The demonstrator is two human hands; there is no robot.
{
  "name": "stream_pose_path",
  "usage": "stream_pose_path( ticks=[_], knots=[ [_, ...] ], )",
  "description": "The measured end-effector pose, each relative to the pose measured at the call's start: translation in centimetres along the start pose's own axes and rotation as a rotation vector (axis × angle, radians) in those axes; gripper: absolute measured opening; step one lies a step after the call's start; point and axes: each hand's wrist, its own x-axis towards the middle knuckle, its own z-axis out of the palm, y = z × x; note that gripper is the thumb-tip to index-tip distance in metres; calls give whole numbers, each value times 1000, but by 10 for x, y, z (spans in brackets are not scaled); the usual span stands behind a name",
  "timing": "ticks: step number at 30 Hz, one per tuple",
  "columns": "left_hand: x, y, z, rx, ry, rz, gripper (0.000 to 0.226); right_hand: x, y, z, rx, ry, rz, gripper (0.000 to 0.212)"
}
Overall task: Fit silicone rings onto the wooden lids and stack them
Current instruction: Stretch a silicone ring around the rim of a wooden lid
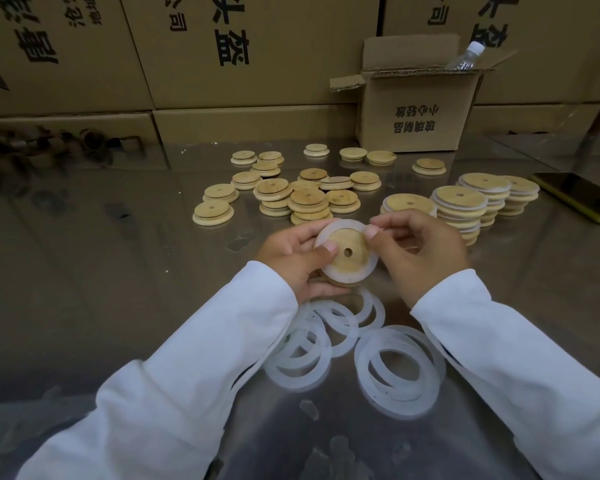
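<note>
Several loose silicone rings (361, 365) lie overlapping on the bench (84, 271) close to its near edge, between two white sleeves. Just beyond them the left hand (291, 261) grips a wooden lid (340, 268) from the left, fingers curled under it and the thumb pressed on its face. The right hand (420, 251) pinches the upper right part of the silicone ring (373, 261) that sits around that lid. The lid is held above the bench, tilted so its round flat face and small centre hole are turned up toward the camera. Farther in, at mid-bench, unringed lids (309, 199) lie scattered and in low uneven piles. To their right stand three taller stacks of ringed lids (461, 206), the nearest partly hidden behind the right hand. A phone (582, 195) lies flat toward the bench's right edge, just beside those stacks. At the far edge an open carton (416, 112) stands with a water bottle (465, 57) poking from its top, and a wall of printed cartons (222, 64) closes off the back.
</note>
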Motion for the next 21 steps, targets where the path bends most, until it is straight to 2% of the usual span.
stream_pose_path(
  ticks=[10,17,21],
  knots=[
    [1,-3,-5,85,-78,131,32,2,2,-1,-45,0,14,10],
    [1,-4,-7,92,6,171,20,3,2,0,1,19,73,9],
    [1,-3,-6,135,35,178,23,5,2,-3,14,19,88,8]
  ],
)
